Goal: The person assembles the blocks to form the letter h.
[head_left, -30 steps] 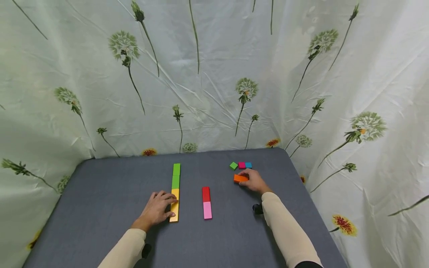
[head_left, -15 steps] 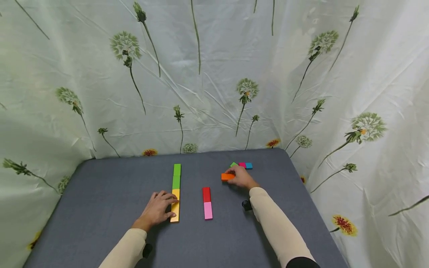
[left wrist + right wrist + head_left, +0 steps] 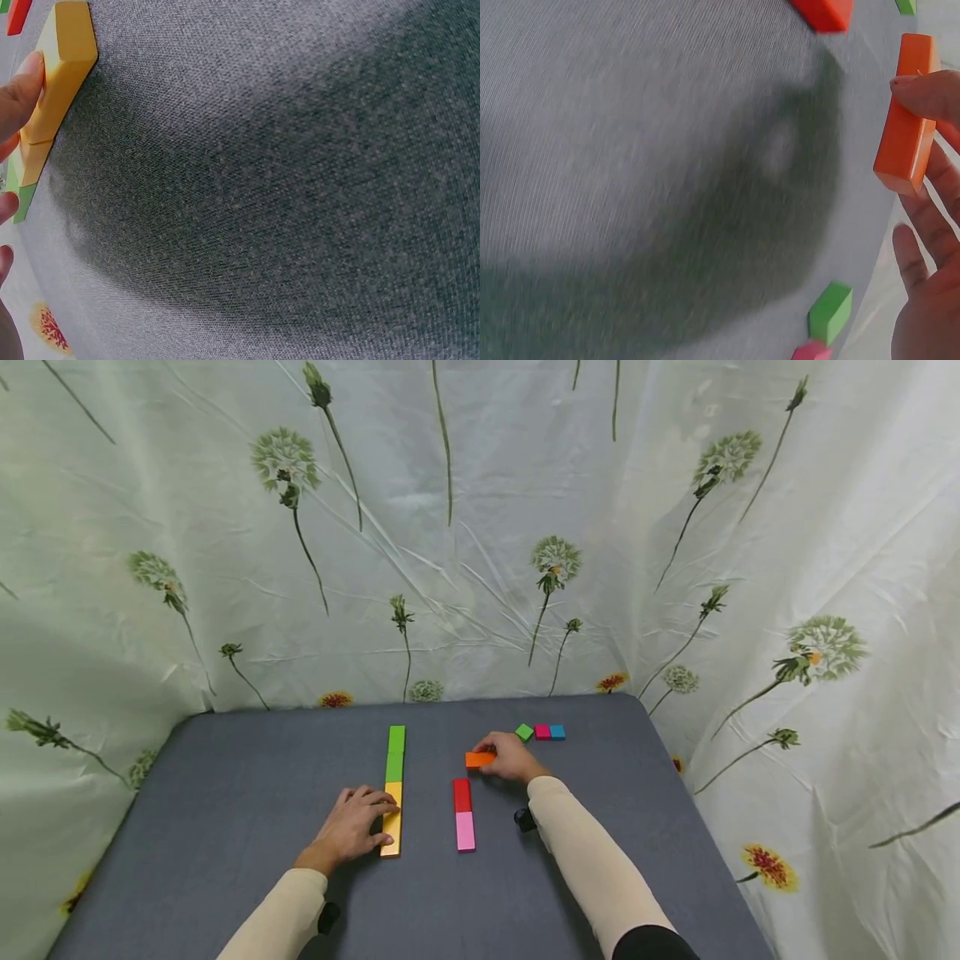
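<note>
My right hand [image 3: 513, 757] pinches an orange block [image 3: 907, 142] between thumb and fingers, held just beyond the far end of a red block [image 3: 462, 795]. In the right wrist view a shadow lies on the cloth below it. A pink block [image 3: 465, 832] continues the red one towards me. On the left, my left hand [image 3: 352, 822] rests its thumb and fingertips on two yellow blocks [image 3: 64, 71], its fingers loosely bent. They lie end to end in a straight row with two green blocks [image 3: 394, 767] reaching away from me.
At the back right sit a small turned green block [image 3: 524, 732], a magenta block [image 3: 542, 732] and a blue block [image 3: 557, 732], the last two side by side. Grey cloth [image 3: 247, 793] covers the table. A flower-print curtain [image 3: 480, 527] hangs behind it and at both sides.
My right hand has carried the orange block leftwards, from in front of the small blocks to the far end of the red block. My left hand stays on the yellow blocks.
</note>
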Action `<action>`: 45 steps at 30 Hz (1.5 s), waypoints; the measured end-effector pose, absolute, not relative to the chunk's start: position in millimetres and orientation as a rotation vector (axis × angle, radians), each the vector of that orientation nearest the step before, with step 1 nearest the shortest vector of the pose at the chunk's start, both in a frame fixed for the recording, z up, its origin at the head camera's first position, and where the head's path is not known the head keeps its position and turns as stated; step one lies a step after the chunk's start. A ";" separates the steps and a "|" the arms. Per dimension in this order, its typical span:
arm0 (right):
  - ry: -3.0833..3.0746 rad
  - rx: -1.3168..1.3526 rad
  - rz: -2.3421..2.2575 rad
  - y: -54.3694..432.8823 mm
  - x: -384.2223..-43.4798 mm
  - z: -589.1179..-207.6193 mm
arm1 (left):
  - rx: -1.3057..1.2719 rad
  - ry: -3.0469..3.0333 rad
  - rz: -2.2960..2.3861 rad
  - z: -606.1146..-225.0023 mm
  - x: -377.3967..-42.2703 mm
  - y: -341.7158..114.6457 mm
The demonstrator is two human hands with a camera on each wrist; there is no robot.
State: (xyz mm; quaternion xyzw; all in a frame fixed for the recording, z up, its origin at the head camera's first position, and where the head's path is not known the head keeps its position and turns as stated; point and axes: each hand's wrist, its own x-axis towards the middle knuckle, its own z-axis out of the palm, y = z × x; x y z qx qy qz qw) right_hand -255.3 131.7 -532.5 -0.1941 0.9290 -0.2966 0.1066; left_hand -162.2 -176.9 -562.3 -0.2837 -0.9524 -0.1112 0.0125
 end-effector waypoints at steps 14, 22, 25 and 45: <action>2.719 -0.612 -0.776 83.0 -258.4 -535.5 | -0.868 -3.004 -0.372 -559.9 -163.4 -177.1; 2.674 -0.593 -0.756 62.8 -261.3 -538.8 | -0.867 -3.022 -0.350 -560.4 -163.6 -177.9; 2.672 -0.589 -0.776 54.5 -262.6 -534.7 | -0.847 -3.039 -0.365 -559.6 -163.9 -178.4; 2.781 -0.554 -0.629 18.1 -246.5 -547.3 | -0.866 -2.995 -0.333 -562.2 -162.9 -178.4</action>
